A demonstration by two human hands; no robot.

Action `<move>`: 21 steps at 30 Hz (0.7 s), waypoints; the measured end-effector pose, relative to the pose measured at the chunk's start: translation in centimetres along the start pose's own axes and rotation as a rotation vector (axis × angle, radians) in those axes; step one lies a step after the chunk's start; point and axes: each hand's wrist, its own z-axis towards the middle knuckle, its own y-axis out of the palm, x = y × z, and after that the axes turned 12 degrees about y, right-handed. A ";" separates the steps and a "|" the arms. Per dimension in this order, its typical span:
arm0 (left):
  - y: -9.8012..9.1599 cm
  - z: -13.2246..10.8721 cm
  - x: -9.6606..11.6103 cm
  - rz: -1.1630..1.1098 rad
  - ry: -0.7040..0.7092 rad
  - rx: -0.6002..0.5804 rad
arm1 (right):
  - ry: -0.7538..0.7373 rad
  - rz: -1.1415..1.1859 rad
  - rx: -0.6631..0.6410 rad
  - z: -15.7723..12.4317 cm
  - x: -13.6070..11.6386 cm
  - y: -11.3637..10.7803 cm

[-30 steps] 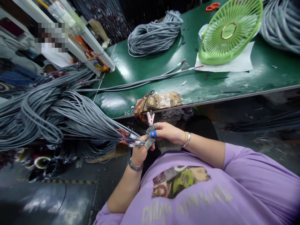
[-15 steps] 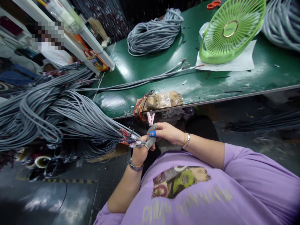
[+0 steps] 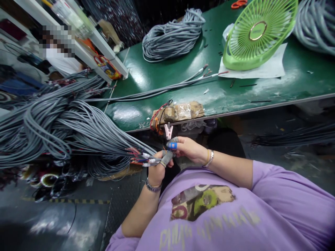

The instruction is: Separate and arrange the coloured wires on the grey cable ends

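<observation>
Several grey cables [image 3: 141, 148] reach my left hand [image 3: 157, 167], whose fingers are closed around their ends. White sleeves and stripped coloured wires [image 3: 136, 161] stick out to the left of that hand. Close above it my right hand [image 3: 190, 149] is pinched, thumb and finger together; a thin orange wire shows between the hands, but what the pinch holds is too small to make out. Grey finger covers and a blue band [image 3: 172, 145] are on the fingers. Just beyond the fingertips, a pink clip [image 3: 169, 131] hangs at the table edge.
A taped wooden block [image 3: 183, 111] with red and black leads lies on the green table [image 3: 125, 115]. Behind it are loose cables [image 3: 157, 91], a cable coil [image 3: 172, 36], a green fan [image 3: 258, 35] and orange-handled scissors [image 3: 238, 4]. A large cable pile [image 3: 52, 122] fills the left; a person [image 3: 61, 59] is beyond.
My hands have drawn slightly apart, the right fingertips lifting off the left ones. The coloured wire ends have shifted a little left. The table things stay put.
</observation>
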 end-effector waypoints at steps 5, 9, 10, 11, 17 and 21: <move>-0.1 -0.1 -0.4 -0.033 -0.006 0.046 | 0.068 0.079 0.000 -0.4 -0.5 -1.2; 0.0 0.0 -0.3 -0.037 0.002 0.050 | 0.108 0.042 -0.030 -0.6 -1.0 -1.0; 0.0 0.0 -0.3 -0.032 0.001 0.046 | 0.113 0.019 -0.039 -0.6 -1.1 -0.8; 0.0 0.0 -0.3 -0.025 0.000 0.042 | 0.114 -0.006 -0.042 -0.6 -1.1 -0.6; 0.0 -0.1 -0.3 0.022 -0.016 0.046 | 0.053 -0.123 0.052 -0.3 -0.5 0.1; 0.2 -0.1 -0.5 0.030 -0.006 0.071 | -0.012 -0.105 0.120 -0.3 0.2 0.1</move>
